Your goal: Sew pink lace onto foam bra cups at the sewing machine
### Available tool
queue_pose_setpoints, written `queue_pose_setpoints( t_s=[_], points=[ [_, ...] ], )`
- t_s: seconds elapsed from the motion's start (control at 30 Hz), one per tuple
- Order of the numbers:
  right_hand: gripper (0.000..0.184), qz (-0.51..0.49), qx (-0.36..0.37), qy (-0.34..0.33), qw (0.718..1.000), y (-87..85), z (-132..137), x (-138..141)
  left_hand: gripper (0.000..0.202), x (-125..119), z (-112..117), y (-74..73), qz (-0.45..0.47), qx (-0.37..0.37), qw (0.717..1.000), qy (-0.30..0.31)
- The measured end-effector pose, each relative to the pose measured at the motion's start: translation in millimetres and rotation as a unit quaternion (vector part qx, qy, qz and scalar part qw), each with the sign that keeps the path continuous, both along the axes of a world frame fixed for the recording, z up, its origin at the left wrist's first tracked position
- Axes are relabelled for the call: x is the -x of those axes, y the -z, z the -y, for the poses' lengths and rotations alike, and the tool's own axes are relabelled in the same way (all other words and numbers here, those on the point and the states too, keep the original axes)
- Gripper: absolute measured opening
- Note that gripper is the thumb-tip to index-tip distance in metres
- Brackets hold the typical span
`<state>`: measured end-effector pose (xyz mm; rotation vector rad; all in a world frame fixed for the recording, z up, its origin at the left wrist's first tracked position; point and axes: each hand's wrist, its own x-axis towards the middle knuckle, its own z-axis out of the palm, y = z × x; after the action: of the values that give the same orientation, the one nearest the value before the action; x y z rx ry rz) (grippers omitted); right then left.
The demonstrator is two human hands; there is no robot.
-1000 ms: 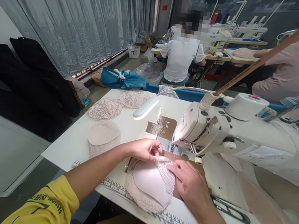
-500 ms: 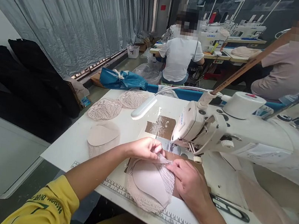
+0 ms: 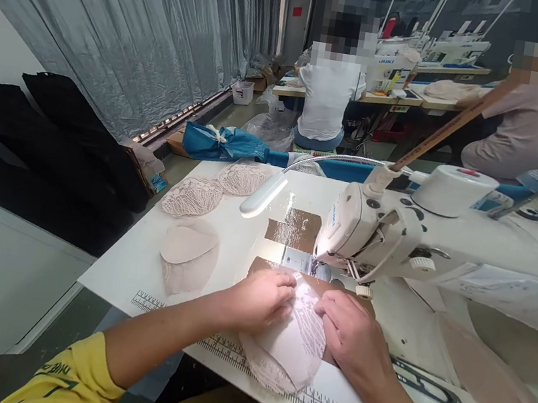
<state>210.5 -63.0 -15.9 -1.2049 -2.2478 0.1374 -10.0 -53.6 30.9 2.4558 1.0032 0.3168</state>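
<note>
1. Head view: from far away, I see a yellow sleeve [image 3: 77,368] and ruler marks [image 3: 226,350] along the near edge of the white table [image 3: 123,260].
2. The pale lace cup [image 3: 300,348] lies by that edge, over some marks, under both hands.
3. The right hand [image 3: 355,332] pinches its right side. The left hand [image 3: 262,298] bends over its upper left; I can't tell if those fingers grip it.
4. Just past the hands stands the white sewing machine [image 3: 350,230].
5. Left of it, I see a beige cup [image 3: 189,250], then a lamp [image 3: 262,197] and two lacy cups [image 3: 193,197].
6. Farther back, a person in a white shirt [image 3: 324,102] sits.
</note>
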Motion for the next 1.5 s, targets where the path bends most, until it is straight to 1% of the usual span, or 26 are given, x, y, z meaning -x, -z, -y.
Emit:
queue_pose_setpoints(
  t_s=[0.07,0.13,0.23,0.37,0.53,0.6,0.73,0.87,1.03,1.1,1.17,1.27,1.33,1.4,1.43,1.5],
  points=[
    [0.030,0.015,-0.027,0.019,0.999,0.8,-0.7,-0.1,0.028,-6.5,-5.7,8.3,-0.014,-0.017,0.999,0.029],
    [0.036,0.059,-0.044,0.030,0.997,1.9,-1.7,0.5,0.031,-10.4,-12.2,12.6,-0.025,-0.036,0.998,0.046],
    [0.040,0.128,-0.055,0.051,0.989,4.0,-3.2,1.8,0.040,-13.8,-19.1,13.8,-0.046,-0.069,0.996,0.029],
    [0.038,0.171,-0.071,0.080,0.979,5.7,-4.1,3.3,0.045,-17.1,-24.9,13.8,-0.059,-0.074,0.995,0.022],
    [0.042,0.195,-0.095,0.113,0.970,5.8,-4.7,5.3,0.044,-18.4,-36.0,18.5,-0.050,-0.079,0.995,0.039],
    [0.043,0.203,-0.096,0.123,0.967,5.1,-4.9,6.4,0.042,-17.3,-40.5,20.6,-0.039,-0.083,0.995,0.045],
    [0.040,0.203,-0.081,0.134,0.966,1.6,-5.7,8.8,0.043,-13.8,-47.8,21.4,-0.026,-0.086,0.994,0.067],
    [0.039,0.197,-0.064,0.137,0.969,0.1,-6.8,10.4,0.047,-11.3,-55.6,19.0,-0.043,-0.081,0.991,0.098],
    [0.038,0.191,-0.058,0.131,0.971,3.7,-6.8,10.5,0.048,-6.9,-65.2,17.8,-0.072,-0.079,0.986,0.127],
    [0.037,0.174,-0.055,0.125,0.975,4.9,-6.9,9.1,0.048,-3.5,-64.0,15.0,-0.091,-0.078,0.985,0.125],
    [0.039,0.147,-0.058,0.120,0.980,5.6,-6.9,6.9,0.045,-0.5,-57.0,8.6,-0.096,-0.088,0.986,0.105],
    [0.041,0.120,-0.060,0.124,0.983,5.4,-6.3,3.4,0.039,-0.5,-38.1,-3.6,-0.070,-0.103,0.990,0.063],
    [0.040,0.115,-0.045,0.129,0.984,4.9,-5.5,1.7,0.030,-4.4,-25.4,-7.4,-0.061,-0.107,0.992,0.041],
    [0.039,0.105,-0.020,0.130,0.986,4.7,-4.7,0.8,0.020,-9.9,-16.7,-4.2,-0.076,-0.116,0.990,0.024],
    [0.039,0.099,-0.010,0.130,0.987,4.9,-4.3,0.5,0.018,-12.4,-14.4,-0.3,-0.088,-0.123,0.988,0.019],
    [0.039,0.087,0.006,0.130,0.988,6.0,-3.6,0.1,0.021,-15.2,-13.3,9.2,-0.103,-0.138,0.985,0.014]
  ],
)
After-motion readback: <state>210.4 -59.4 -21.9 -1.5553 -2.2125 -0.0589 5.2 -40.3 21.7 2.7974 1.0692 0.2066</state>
